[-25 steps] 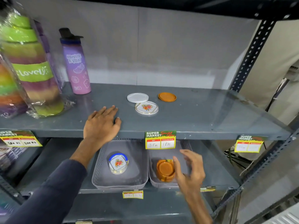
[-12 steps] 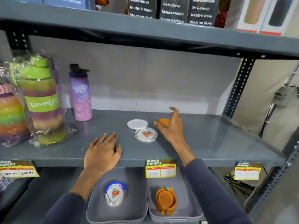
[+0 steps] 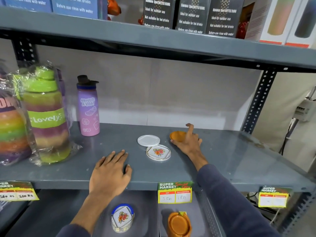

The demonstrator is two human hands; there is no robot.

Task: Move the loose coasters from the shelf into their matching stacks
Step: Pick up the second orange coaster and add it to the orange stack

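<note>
Three loose coasters lie on the grey shelf (image 3: 222, 159). The orange coaster (image 3: 177, 135) is tilted up off the shelf, with my right hand (image 3: 188, 142) gripping its right edge, index finger raised. A plain white coaster (image 3: 148, 140) lies flat to its left, and a flowered white coaster (image 3: 158, 152) sits just in front, slightly overlapping it. My left hand (image 3: 110, 171) rests flat on the shelf's front edge, fingers apart. On the shelf below stand a stack of flowered coasters (image 3: 122, 218) and a stack of orange coasters (image 3: 178, 224).
A purple bottle (image 3: 88, 108) and wrapped rainbow bottles (image 3: 46, 117) stand at the shelf's left. Boxes fill the upper shelf (image 3: 188, 16). Price tags (image 3: 174, 192) hang on the front edge. A perforated upright (image 3: 256, 103) bounds the right side.
My right hand rose from the lower orange stack to the shelf and closed on the orange coaster, tilting it up. The view lifted. My left hand stayed put.
</note>
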